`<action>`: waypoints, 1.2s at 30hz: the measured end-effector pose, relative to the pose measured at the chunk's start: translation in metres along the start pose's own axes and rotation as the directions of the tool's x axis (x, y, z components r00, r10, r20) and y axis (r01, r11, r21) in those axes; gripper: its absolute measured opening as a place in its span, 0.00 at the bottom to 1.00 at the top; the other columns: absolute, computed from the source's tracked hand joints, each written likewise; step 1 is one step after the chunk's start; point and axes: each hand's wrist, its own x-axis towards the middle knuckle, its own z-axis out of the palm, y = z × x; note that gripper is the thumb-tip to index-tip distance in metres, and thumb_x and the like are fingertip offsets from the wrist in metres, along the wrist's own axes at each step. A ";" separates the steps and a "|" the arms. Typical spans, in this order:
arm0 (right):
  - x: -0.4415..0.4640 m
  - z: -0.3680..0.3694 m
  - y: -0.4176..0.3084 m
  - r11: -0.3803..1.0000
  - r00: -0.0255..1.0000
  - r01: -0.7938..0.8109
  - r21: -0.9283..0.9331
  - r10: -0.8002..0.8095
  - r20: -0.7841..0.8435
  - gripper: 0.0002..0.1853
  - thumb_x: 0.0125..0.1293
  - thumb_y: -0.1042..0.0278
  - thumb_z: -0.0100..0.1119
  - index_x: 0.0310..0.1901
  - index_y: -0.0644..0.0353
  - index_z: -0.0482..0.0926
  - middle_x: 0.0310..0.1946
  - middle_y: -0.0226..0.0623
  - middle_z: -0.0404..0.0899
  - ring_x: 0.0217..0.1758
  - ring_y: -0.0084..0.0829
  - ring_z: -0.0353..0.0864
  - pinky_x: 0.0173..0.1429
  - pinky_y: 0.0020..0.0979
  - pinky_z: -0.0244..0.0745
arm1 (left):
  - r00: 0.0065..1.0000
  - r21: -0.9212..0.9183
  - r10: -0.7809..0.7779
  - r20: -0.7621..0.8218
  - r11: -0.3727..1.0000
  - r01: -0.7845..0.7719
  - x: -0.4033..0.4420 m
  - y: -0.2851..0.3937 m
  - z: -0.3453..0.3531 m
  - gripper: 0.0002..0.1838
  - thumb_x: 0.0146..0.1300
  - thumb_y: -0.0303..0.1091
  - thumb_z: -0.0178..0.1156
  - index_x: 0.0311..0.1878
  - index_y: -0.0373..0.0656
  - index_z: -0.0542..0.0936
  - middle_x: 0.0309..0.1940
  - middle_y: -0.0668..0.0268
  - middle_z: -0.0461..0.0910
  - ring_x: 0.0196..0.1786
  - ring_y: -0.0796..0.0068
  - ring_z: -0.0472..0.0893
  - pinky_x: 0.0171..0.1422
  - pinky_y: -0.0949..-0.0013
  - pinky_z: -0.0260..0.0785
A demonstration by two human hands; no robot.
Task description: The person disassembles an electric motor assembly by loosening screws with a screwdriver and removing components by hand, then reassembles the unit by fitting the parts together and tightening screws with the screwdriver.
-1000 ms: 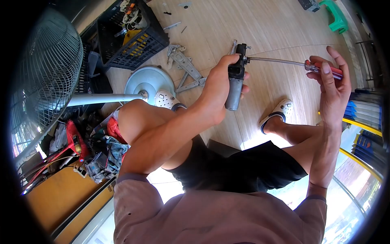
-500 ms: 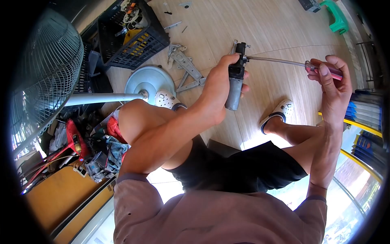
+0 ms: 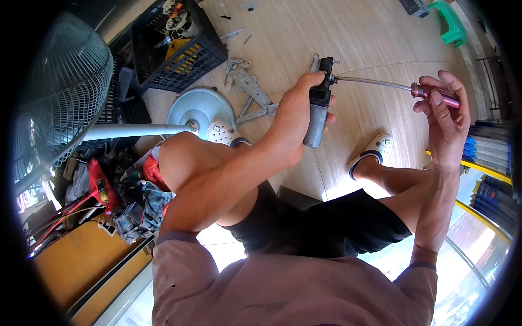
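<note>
My left hand (image 3: 304, 95) is wrapped round a small electric motor (image 3: 317, 122), a grey metal cylinder with a black housing on top. Its thumb presses on the black part, and some fingertips show beyond the far side. A screwdriver (image 3: 375, 82) reaches across from the right, its long shaft meeting the right side of the black housing. On its translucent pink-red handle, my right hand (image 3: 447, 108) has closed its thumb and fingers. Whether the tip sits in a screw is too small to tell.
A metal bracket with scissor arms (image 3: 251, 89) lies on the floor by the round fan base (image 3: 182, 100). Behind it stands a black crate (image 3: 179, 70) of parts. The fan cage (image 3: 60, 92) rises at left. A green plastic stool (image 3: 450, 24) sits far right.
The motor and the screwdriver have shifted slightly to the right. The fingers of my right hand have moved a little on the handle, which looks turned.
</note>
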 end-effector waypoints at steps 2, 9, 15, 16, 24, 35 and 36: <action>0.000 -0.002 0.000 1.000 1.000 -0.016 -0.004 0.016 0.010 0.18 0.70 0.70 0.64 0.58 0.63 0.75 0.51 0.50 0.84 0.49 0.36 0.88 0.50 0.31 0.84 | 1.000 0.004 0.004 -0.003 1.000 -0.004 0.000 0.000 -0.001 0.23 0.70 0.54 0.53 0.53 0.42 0.77 0.39 0.62 0.82 0.34 0.71 0.80 0.43 0.68 0.74; -0.002 0.000 0.000 0.998 1.000 0.015 -0.053 -0.017 -0.026 0.13 0.68 0.70 0.67 0.50 0.64 0.76 0.48 0.50 0.85 0.46 0.36 0.89 0.49 0.30 0.83 | 1.000 -0.013 0.011 0.021 1.000 -0.010 -0.001 0.003 -0.003 0.25 0.69 0.56 0.55 0.53 0.43 0.77 0.40 0.63 0.82 0.35 0.71 0.81 0.45 0.68 0.73; -0.003 0.000 0.000 0.996 0.998 0.004 -0.090 -0.010 -0.060 0.11 0.69 0.68 0.67 0.46 0.65 0.78 0.43 0.49 0.87 0.39 0.32 0.89 0.46 0.29 0.84 | 1.000 -0.008 0.012 0.028 1.000 -0.011 -0.004 0.005 -0.002 0.24 0.69 0.55 0.55 0.53 0.43 0.77 0.40 0.63 0.83 0.35 0.71 0.81 0.45 0.68 0.73; -0.003 0.001 -0.001 0.995 0.997 0.002 -0.098 -0.009 -0.074 0.11 0.69 0.67 0.67 0.45 0.65 0.78 0.41 0.49 0.87 0.37 0.31 0.89 0.45 0.29 0.84 | 0.999 -0.004 0.017 0.030 1.000 -0.017 -0.004 0.005 -0.002 0.24 0.69 0.55 0.55 0.53 0.43 0.77 0.40 0.63 0.83 0.35 0.71 0.81 0.45 0.67 0.73; -0.003 0.004 -0.002 0.982 0.994 -0.026 -0.185 0.007 -0.106 0.12 0.69 0.65 0.67 0.44 0.64 0.79 0.34 0.44 0.88 0.33 0.27 0.88 0.39 0.27 0.84 | 1.000 0.025 0.027 0.003 0.999 -0.027 -0.002 0.002 -0.003 0.25 0.69 0.55 0.56 0.54 0.43 0.76 0.41 0.62 0.82 0.35 0.70 0.81 0.45 0.67 0.73; -0.005 0.016 -0.004 1.000 0.998 0.010 0.008 -0.009 -0.069 0.20 0.74 0.67 0.60 0.62 0.63 0.71 0.52 0.46 0.83 0.42 0.31 0.88 0.43 0.29 0.83 | 0.999 -0.003 0.023 -0.023 1.000 -0.023 -0.002 0.005 -0.001 0.24 0.68 0.56 0.55 0.50 0.43 0.79 0.41 0.65 0.82 0.34 0.72 0.80 0.43 0.68 0.73; -0.005 0.009 -0.005 0.999 1.000 0.014 0.032 -0.013 -0.020 0.20 0.73 0.68 0.60 0.63 0.63 0.71 0.53 0.46 0.82 0.43 0.32 0.87 0.43 0.29 0.83 | 0.999 -0.003 0.021 -0.031 1.000 -0.022 -0.002 0.005 0.000 0.24 0.68 0.56 0.56 0.49 0.43 0.78 0.39 0.65 0.81 0.33 0.72 0.80 0.42 0.69 0.73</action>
